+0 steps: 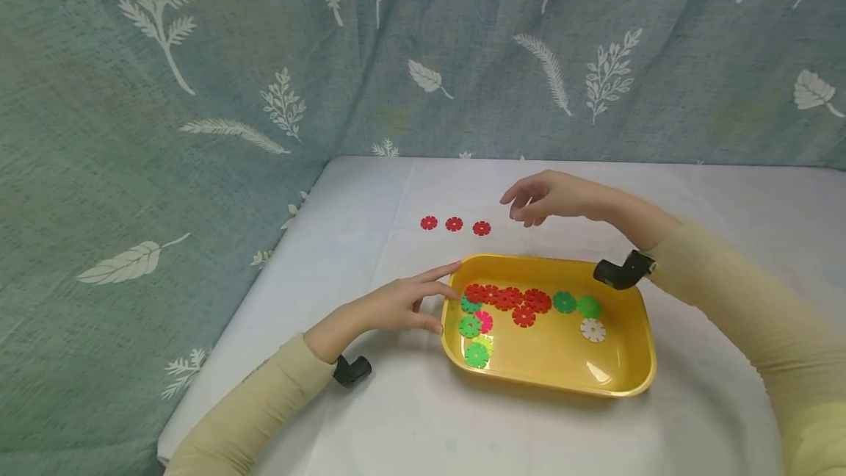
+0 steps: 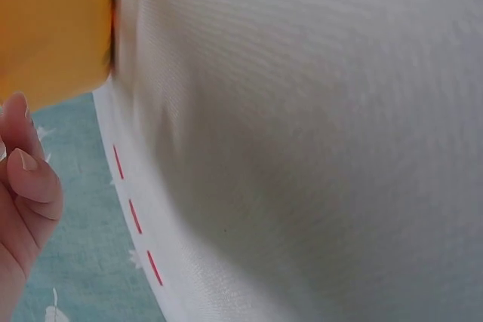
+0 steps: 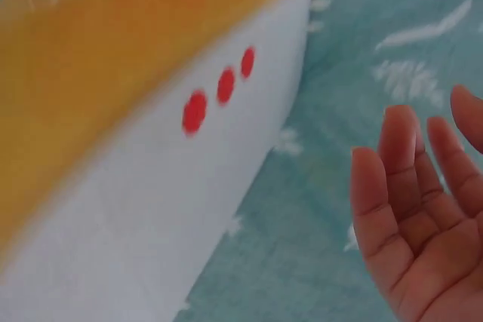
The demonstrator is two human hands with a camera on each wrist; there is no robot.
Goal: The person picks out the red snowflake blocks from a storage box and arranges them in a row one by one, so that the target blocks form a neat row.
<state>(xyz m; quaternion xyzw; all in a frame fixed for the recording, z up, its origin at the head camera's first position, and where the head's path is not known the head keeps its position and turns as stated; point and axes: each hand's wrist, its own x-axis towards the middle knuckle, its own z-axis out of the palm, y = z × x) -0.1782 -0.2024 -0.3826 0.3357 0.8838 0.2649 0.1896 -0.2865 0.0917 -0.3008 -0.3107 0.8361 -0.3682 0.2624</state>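
Three red notched discs (image 1: pixel 454 224) lie in a row on the white cloth behind a yellow tray (image 1: pixel 562 380). My right hand (image 1: pixel 551 197) hovers just right of that row, fingers loosely bent; its palm (image 3: pixel 438 269) shows nothing held. At the tray's left rim rests my left hand (image 1: pixel 399 303), its fingers spread and fingertips right at the edge. Inside the tray, several red discs (image 1: pixel 505 298) overlap along the far side. Green discs (image 1: pixel 470 327), a pink disc (image 1: pixel 485 322) and a yellow-green disc (image 1: pixel 485 344) lie at its left, and a white disc (image 1: pixel 593 330) toward the right.
White cloth (image 1: pixel 370 417) covers the table. A blue-green leaf-patterned curtain (image 1: pixel 463 42) hangs behind it and along the left. Each wrist carries a small black camera (image 1: pixel 621 270), the right one overlapping the tray's far right corner in the head view.
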